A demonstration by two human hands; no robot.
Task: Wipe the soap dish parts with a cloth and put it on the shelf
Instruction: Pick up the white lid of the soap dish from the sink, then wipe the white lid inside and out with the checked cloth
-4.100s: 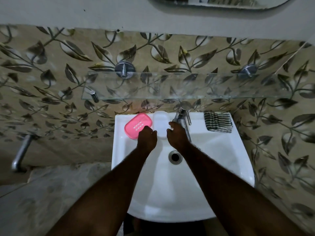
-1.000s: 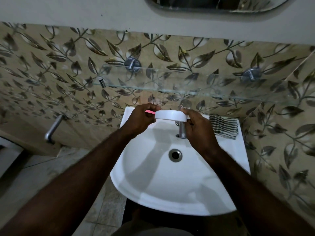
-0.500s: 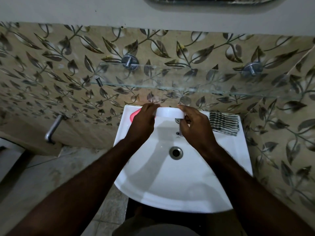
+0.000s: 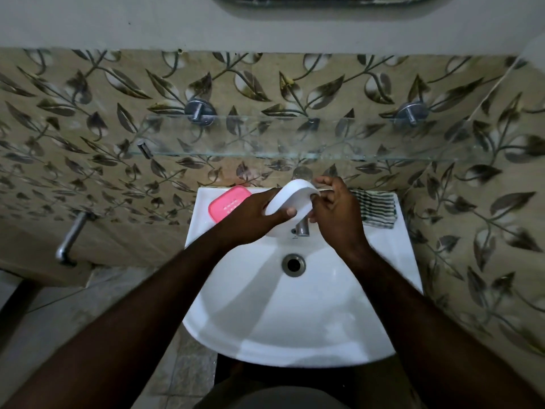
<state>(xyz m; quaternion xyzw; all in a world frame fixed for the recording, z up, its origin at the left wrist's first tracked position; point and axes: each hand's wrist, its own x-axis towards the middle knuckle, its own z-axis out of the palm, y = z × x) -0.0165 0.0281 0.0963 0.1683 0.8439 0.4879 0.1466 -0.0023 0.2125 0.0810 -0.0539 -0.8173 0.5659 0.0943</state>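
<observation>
White basin [image 4: 295, 320] under glass shelf [image 4: 295, 143]; leaf-patterned tiles [image 4: 73, 113]; striped cloth [image 4: 379, 208] on rim

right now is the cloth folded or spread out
Folded: the cloth sits as a compact layered pad on the sink rim.

The scene is dimly lit and colours are muted. The white basin [image 4: 295, 323] and the white soap dish part [image 4: 295, 196] are rendered as the brightest surfaces. Soft, broad shadows are cast across the bowl. The forearms [image 4: 141, 314] are underexposed, with little surface detail resolved. A faint sheen is recorded along the front edge of the glass shelf [image 4: 295, 155]. Straight lines are bowed near the frame edges by wide-angle distortion.
</observation>
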